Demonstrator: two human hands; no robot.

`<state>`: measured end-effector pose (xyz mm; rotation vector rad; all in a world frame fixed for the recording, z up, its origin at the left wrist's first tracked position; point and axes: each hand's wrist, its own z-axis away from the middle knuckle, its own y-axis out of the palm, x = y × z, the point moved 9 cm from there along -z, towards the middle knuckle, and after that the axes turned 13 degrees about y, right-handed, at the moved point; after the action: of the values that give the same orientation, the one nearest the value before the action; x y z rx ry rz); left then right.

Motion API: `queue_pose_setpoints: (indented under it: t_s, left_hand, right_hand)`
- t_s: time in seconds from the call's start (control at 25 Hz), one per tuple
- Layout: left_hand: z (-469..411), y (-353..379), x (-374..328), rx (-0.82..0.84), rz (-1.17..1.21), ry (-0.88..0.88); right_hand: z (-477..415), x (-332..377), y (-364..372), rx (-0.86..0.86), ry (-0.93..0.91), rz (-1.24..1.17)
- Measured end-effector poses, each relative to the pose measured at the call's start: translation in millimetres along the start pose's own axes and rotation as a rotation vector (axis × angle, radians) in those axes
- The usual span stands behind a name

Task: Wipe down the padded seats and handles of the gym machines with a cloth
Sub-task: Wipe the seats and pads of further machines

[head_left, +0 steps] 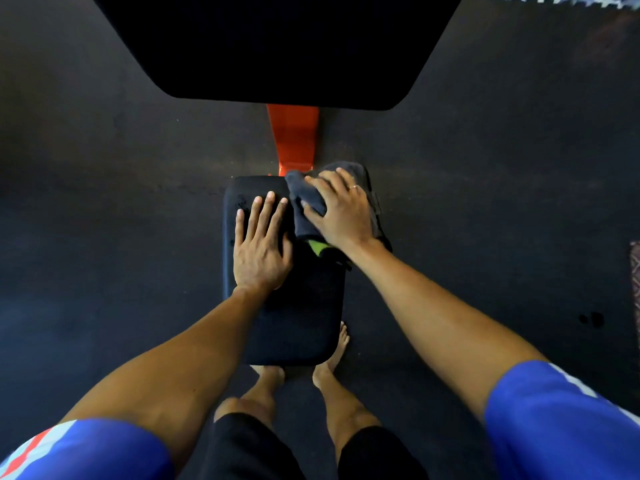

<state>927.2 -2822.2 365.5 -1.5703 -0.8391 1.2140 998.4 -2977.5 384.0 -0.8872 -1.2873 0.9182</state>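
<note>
**Now both hands on the seat, one of them with the cloth**

Closest in, we see our left hand [261, 242] lying flat on the black padded rectangular seat [298, 313], fingers straight and slightly spread, holding nothing. Our right hand [341, 209] sits beside it at the seat's far right corner, fingers bent over a bunched dark grey cloth [308, 195] with a fold caught between thumb and forefinger; a thin ring [354, 187] shows on one finger. The cloth lies on the pad, spilling over its right edge, and most of it is covered by the hand. A yellow-green patch [317, 247] peeks out below the wrist; we cannot tell whether it belongs to the cloth.

Beyond the seat, an orange metal frame bar [294, 136] runs away from us and disappears under a large black padded panel [277, 46], whose top is cut off by the picture's edge. Its surface is too dark to make out any detail.

Below the seat's near end, our bare feet [266, 375] stand on the dark rubber floor [104, 168], one partly hidden by the pad. Blue sleeves [554, 427] fill the lower corners. At the top right a strip of pale jigsaw-edged mat [554, 0] is barely visible.
</note>
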Motion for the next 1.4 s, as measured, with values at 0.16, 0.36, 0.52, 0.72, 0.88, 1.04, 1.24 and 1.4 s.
queue_pose_setpoints:
  t_s: [0.16,0.36,0.52,0.72,0.88,1.04,1.24,1.4]
  left_hand:
    - [-1.1,-1.8,0.1,0.008,0.017,0.005]
    - [0.1,-0.3,0.8,-0.002,0.005,0.012]
    - [2.3,1.4,1.9,-0.012,0.021,0.025]
    - [5.3,-5.9,3.0,-0.077,0.132,0.005]
    - [35.0,-11.6,21.1,-0.125,0.191,-0.102]
    - [63.1,-6.2,22.9,-0.034,0.185,-0.186]
    - [65.4,-1.2,22.7,0.016,0.113,-0.206]
    - [65.6,-3.8,21.2,-0.008,0.105,-0.214]
  right_hand:
    - [-27.3,-38.7,9.2,0.143,0.622,-0.254]
    - [24.1,-19.3,-0.3,-0.082,0.459,-0.061]
    - [116.7,2.4,8.5,-0.081,0.235,-0.020]
    - [74.2,7.7,16.4,-0.065,0.246,0.054]
    - [1.5,18.8,17.5,0.013,0.340,0.077]
    - [70.0,34.9,12.9,-0.071,0.202,0.175]
    - [117.1,38.5,31.7,-0.010,-0.022,0.261]
    - [15.3,62.0,35.8,0.001,0.008,0.192]
